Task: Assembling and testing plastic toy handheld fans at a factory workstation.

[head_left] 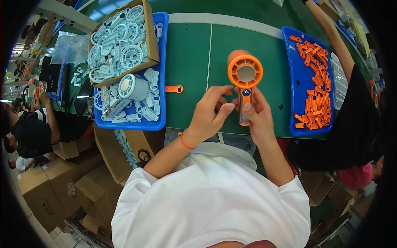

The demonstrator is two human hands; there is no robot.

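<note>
An orange handheld fan stands out over the green table, its round grille up and its handle toward me. My right hand is closed round the handle, thumb on its front just below a small lit display. My left hand is beside the handle on the left, fingers apart and curved, holding nothing that I can see. Left of that hand an orange handle cover lies on the table, against the edge of a blue tray.
The left tray bears a cardboard box heaped with pale blue fan parts and a pale blue fan. At right a blue tray holds many orange covers. Another person's arm reaches past it. Cartons stand lower left.
</note>
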